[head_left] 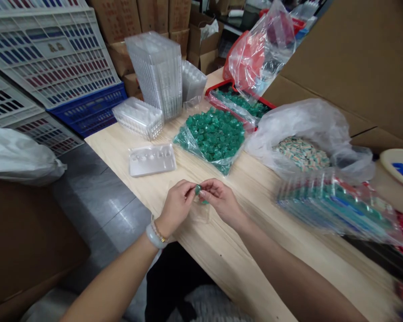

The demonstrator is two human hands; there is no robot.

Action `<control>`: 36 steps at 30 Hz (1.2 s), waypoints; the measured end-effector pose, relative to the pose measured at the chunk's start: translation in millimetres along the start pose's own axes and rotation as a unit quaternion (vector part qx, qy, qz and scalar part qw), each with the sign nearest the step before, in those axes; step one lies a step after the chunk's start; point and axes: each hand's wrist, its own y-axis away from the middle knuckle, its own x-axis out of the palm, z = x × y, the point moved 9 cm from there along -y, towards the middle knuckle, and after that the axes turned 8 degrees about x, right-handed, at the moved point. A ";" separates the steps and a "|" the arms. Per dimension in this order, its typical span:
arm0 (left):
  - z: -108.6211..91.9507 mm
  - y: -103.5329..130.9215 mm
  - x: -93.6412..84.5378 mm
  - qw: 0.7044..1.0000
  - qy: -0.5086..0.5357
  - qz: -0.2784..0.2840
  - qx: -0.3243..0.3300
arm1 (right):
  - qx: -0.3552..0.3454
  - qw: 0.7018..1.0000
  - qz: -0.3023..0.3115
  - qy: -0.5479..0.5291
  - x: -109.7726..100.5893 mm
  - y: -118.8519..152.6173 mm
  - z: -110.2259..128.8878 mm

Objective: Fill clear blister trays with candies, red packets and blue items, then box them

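Both hands meet over the front edge of the wooden table (251, 214). Between their fingertips is a small green piece (198, 189). My left hand (177, 203), with bracelets at the wrist, pinches it from the left. From the right, my right hand (221, 200) has its thumb and index finger at the same piece, its other fingers curled. Below the hands lies a clear plastic piece (199, 213), partly hidden, with a bit of green near it. Beyond them a heap of green pieces (215, 134) rests on a clear bag. An unfilled clear tray (152, 161) lies to its left.
Stacked clear trays (154, 71) stand at the back left. A red-rimmed tray (272, 106) holds more green pieces. Rightward are a plastic bag (302, 118) of small pale pieces, blurred packs (336, 203) and a round tub (392, 179). Crates (57, 49) stand at far left.
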 end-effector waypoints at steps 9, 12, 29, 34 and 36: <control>19.7 29.2 16.5 0.964 -0.221 0.118 0.086 | -0.101 0.821 0.038 0.561 24.8 -0.1 -11.6; 23.6 30.2 20.9 0.960 -0.239 0.120 0.087 | -0.096 0.792 0.029 0.603 28.3 -2.2 -18.0; 73.7 -217.6 -43.1 0.980 -0.192 -0.044 -0.013 | -0.191 0.840 -0.162 0.482 -67.3 -180.1 115.9; 108.3 -241.4 -25.9 0.978 -0.206 -0.021 -0.032 | -0.128 0.759 -0.094 0.632 -43.1 -263.0 92.8; 110.5 -229.2 -28.9 0.981 -0.192 -0.028 -0.016 | -0.124 0.752 -0.098 0.640 -41.8 -267.1 83.6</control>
